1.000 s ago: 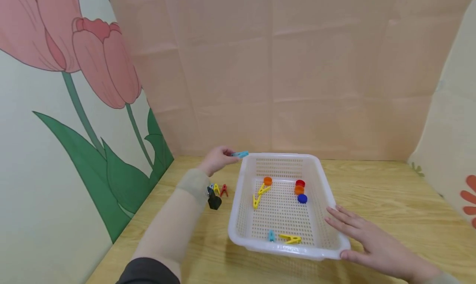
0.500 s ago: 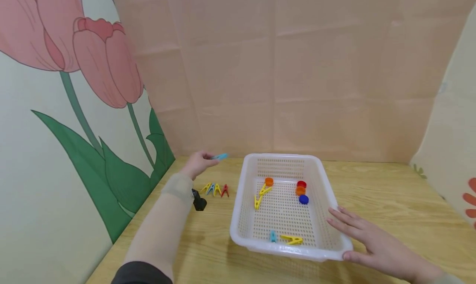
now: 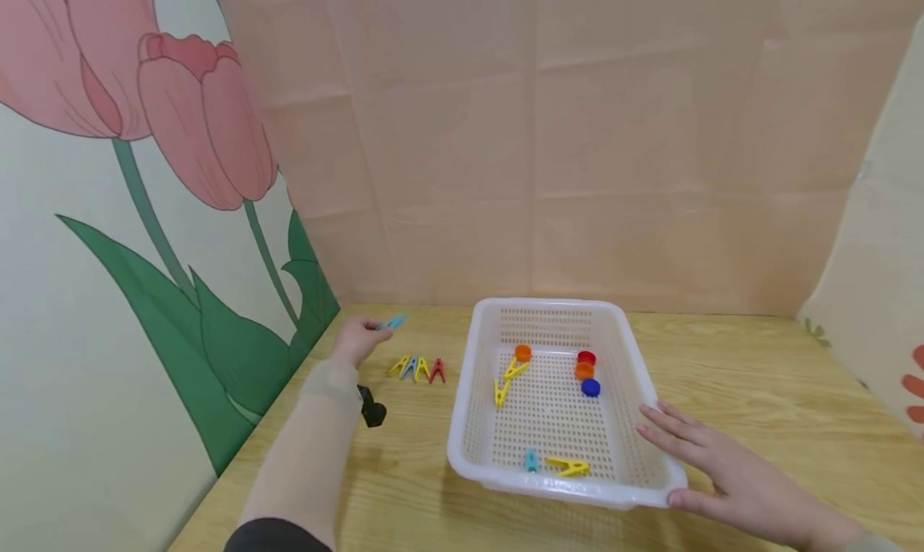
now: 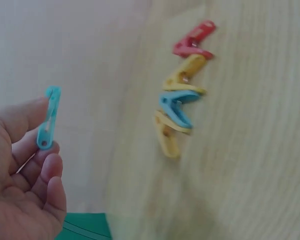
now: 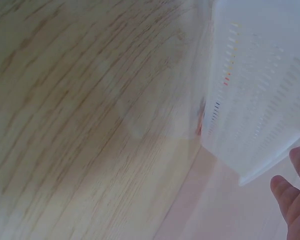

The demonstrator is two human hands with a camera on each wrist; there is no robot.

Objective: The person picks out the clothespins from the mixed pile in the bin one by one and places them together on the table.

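Between thumb and fingers, my left hand (image 3: pixel 357 341) pinches a light blue clothespin (image 4: pixel 49 117), raised over the table's back left. Below and to its right, a row of clothespins lies on the wood: yellow, blue (image 4: pixel 179 106), yellow and red (image 3: pixel 437 370). My right hand (image 3: pixel 729 472) rests with straight, spread fingers against the near right rim of a white plastic basket (image 3: pixel 462 407). Inside the basket are yellow clothespins (image 3: pixel 570 465), a blue clothespin (image 3: pixel 532 460), two orange caps (image 3: pixel 585 371), a red cap (image 3: pixel 587 359) and a dark blue cap (image 3: pixel 590 387).
The wooden table (image 3: pixel 758 375) stretches to both sides of the basket. A beige covered wall (image 3: pixel 650 175) stands behind it. On the left is a wall with painted tulips (image 3: pixel 209 127). A black wrist camera (image 3: pixel 371 407) sits on my left wrist.
My left hand has moved left and down, away from the basket's back left corner, carrying the blue clothespin. The whole clothespin row now shows. My right hand stays at the rim.
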